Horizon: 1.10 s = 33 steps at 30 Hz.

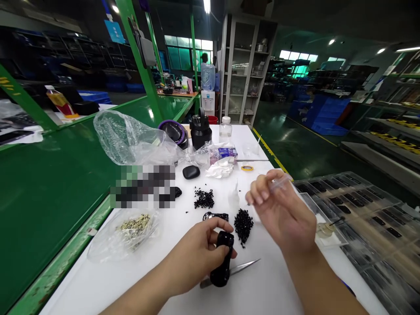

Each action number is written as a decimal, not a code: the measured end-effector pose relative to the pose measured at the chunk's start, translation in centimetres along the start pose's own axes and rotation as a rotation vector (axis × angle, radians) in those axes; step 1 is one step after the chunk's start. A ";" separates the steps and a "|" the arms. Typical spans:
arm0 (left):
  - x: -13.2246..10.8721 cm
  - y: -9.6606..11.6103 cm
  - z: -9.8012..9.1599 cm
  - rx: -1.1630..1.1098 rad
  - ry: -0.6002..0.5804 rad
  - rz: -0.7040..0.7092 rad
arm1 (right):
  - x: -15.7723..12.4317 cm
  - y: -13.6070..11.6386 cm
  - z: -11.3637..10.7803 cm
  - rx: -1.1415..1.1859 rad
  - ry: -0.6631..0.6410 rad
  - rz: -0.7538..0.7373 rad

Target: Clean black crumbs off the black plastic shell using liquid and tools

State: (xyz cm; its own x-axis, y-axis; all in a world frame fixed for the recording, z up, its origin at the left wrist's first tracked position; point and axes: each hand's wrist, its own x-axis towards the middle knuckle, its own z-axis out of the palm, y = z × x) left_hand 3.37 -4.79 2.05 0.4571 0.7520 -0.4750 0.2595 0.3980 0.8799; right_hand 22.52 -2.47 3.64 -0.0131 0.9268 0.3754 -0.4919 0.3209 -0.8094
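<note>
Head: right hand (284, 214) near table (259, 288) edge, apart from left hand (200, 249).

Glossy black noted on casing (221, 267); black also on loose bits (243, 225). Slim piece (280, 183) seen as colourless, translucent. Pointed tool (245, 266) recorded as silver. Bagged pieces (135, 225) logged pale gold, dark-flecked. Tabletop (262, 284) found white; tape roll (247, 169) yellow; soft pack (228, 152) purple-blue; bench surface (68, 162) green.
</note>
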 end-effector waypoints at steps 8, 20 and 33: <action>0.2 -0.3 0.5 0.013 -0.084 0.067 | -1.9 1.6 2.2 0.370 -0.325 0.207; 0.2 -0.1 0.6 -0.036 -0.129 0.053 | -1.6 2.3 2.2 0.406 -0.312 0.224; 0.0 0.5 0.7 -0.011 -0.126 0.042 | -1.8 2.8 2.1 0.359 -0.305 0.214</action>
State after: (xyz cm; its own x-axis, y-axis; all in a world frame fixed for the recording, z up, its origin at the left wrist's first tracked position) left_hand 4.08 -4.97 2.44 0.5711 0.6960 -0.4352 0.2289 0.3741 0.8987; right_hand 19.32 -3.65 1.67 -0.3728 0.8482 0.3762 -0.7178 -0.0067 -0.6963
